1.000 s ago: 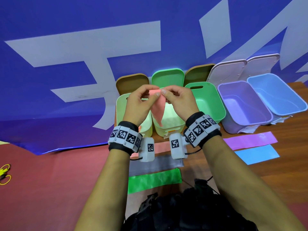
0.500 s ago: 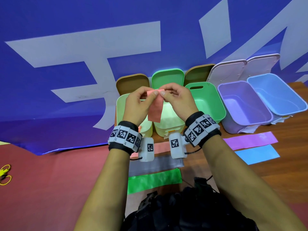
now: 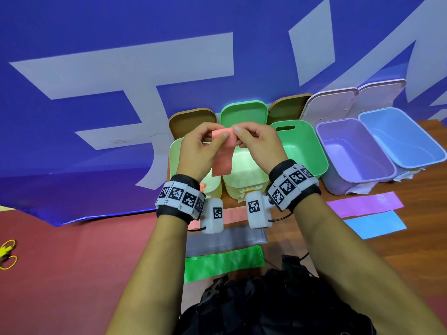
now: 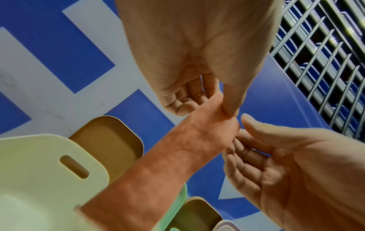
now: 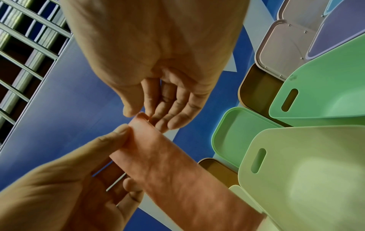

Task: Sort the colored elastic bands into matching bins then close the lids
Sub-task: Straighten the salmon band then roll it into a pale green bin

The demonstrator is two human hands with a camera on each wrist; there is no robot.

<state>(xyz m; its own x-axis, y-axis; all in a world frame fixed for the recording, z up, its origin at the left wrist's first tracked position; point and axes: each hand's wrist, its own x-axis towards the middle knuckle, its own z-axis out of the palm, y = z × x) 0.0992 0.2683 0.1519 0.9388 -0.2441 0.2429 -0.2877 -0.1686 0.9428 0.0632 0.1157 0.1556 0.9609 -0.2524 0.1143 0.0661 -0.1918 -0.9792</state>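
Near: green band (image 3: 222,263), grey band (image 3: 227,238) and another pink band (image 3: 232,215) left flat on the surface (image 3: 411,262). Above the bins, the pink band (image 3: 223,157) is pinched at its top edge by left hand (image 3: 202,151) and right hand (image 3: 257,146), hanging over the pale green bin (image 3: 244,187). Band is best folded compactly, then lowered into the matching bin; none looks pink, so the match cannot be told

Pink band (image 3: 222,155): thin, matt, rubbery sheet with faint mottling. Green band (image 3: 223,263): glossier, with light streaks of sheen. Bins, e.g. purple bin (image 3: 354,153) and green bin (image 3: 300,146): smooth moulded plastic, satin finish. Surface (image 3: 425,240): brown wood grain, low sheen. Backdrop (image 3: 96,44): smooth printed sheet.
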